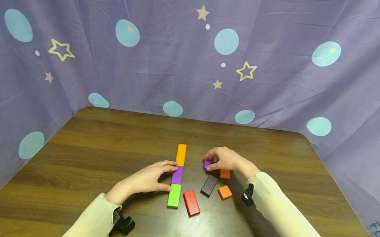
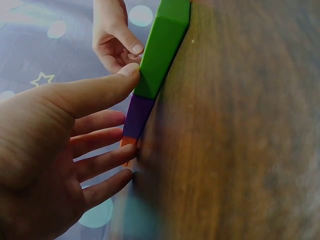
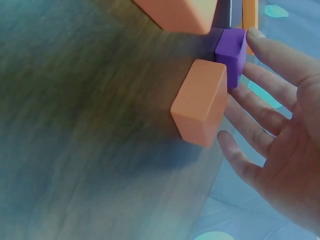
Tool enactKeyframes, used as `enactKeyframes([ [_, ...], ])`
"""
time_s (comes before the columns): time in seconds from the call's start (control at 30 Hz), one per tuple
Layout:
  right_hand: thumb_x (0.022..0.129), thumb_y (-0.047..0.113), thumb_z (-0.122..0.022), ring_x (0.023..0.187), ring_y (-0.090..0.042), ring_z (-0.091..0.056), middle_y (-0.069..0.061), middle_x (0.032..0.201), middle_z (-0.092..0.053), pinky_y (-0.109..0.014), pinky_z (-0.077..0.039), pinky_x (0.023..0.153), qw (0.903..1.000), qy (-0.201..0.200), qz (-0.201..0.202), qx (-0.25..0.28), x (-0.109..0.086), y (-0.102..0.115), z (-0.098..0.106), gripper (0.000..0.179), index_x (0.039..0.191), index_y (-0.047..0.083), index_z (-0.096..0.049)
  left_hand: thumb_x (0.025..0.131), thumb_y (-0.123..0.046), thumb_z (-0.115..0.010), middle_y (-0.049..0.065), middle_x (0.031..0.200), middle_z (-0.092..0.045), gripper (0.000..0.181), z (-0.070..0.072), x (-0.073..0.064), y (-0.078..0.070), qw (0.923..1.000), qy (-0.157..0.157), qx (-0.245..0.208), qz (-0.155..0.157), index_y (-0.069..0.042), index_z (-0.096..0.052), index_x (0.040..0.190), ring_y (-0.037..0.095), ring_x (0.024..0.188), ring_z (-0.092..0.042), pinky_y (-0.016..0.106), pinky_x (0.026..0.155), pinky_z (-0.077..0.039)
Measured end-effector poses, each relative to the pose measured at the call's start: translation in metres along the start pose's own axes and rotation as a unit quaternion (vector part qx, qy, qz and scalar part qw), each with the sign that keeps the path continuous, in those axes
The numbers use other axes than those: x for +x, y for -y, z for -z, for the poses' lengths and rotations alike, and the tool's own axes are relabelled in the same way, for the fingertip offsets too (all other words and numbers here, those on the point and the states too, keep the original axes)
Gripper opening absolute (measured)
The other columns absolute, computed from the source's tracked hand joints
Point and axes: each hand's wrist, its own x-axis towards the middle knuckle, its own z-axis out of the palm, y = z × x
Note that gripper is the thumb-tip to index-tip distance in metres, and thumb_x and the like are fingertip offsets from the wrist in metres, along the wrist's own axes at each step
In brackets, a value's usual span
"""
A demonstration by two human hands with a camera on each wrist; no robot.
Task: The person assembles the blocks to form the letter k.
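Note:
A straight row runs away from me: a green block [image 1: 174, 196] nearest, a purple block [image 1: 177, 175] in the middle, an orange block [image 1: 181, 155] farthest. My left hand [image 1: 147, 179] lies along the left side of this row, its thumb at the green block and its fingers, fairly straight, by the purple and orange ones. Over on the right, my right hand [image 1: 228, 160] pinches a small purple block [image 3: 231, 52] between thumb and fingers. Close by that block, under the right hand, is an orange-red block [image 1: 224, 174], seen larger in the right wrist view.
Between the hands lie a red block [image 1: 191, 203] and a dark grey block [image 1: 209, 185], both set at a slant. A small orange block [image 1: 225, 192] sits to their right. The wooden table [image 1: 110, 139] ends at a patterned purple curtain [image 1: 167, 59].

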Motion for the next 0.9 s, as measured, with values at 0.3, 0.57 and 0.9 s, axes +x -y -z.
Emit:
enactKeyframes([
  [0.3,0.075,0.022,-0.074,0.084,-0.013,-0.058,-0.001,0.101,-0.064,-0.025,-0.049,0.072,0.9999,-0.002,0.011,-0.001,-0.0049,-0.0004,-0.0001,0.035,0.107,0.011,-0.066,0.076,-0.035,-0.071,0.011,0.137,-0.043,0.063,0.0017,-0.0010,-0.0003,0.9999,-0.003,0.007,-0.009,-0.007,-0.051,0.129,0.028,0.125,-0.041,0.044,0.102,-0.034],
  [0.57,0.076,0.019,-0.073,0.087,-0.015,-0.059,-0.002,0.105,-0.064,-0.027,-0.049,0.075,1.0000,0.004,-0.001,0.005,-0.0070,-0.0012,-0.0002,0.035,0.109,0.011,-0.065,0.076,-0.035,-0.071,0.010,0.138,-0.043,0.064,0.0020,-0.0004,-0.0011,0.9999,-0.001,0.007,-0.007,-0.007,-0.051,0.129,0.029,0.126,-0.040,0.045,0.102,-0.034],
  [0.9,0.075,0.018,-0.073,0.085,-0.014,-0.059,-0.001,0.103,-0.063,-0.026,-0.049,0.072,0.9999,-0.002,-0.011,0.001,-0.0089,-0.0031,-0.0018,0.034,0.108,0.013,-0.066,0.076,-0.036,-0.071,0.010,0.138,-0.043,0.064,0.0014,-0.0011,-0.0007,1.0000,-0.002,0.006,-0.007,-0.008,-0.050,0.129,0.028,0.126,-0.040,0.044,0.102,-0.034],
])
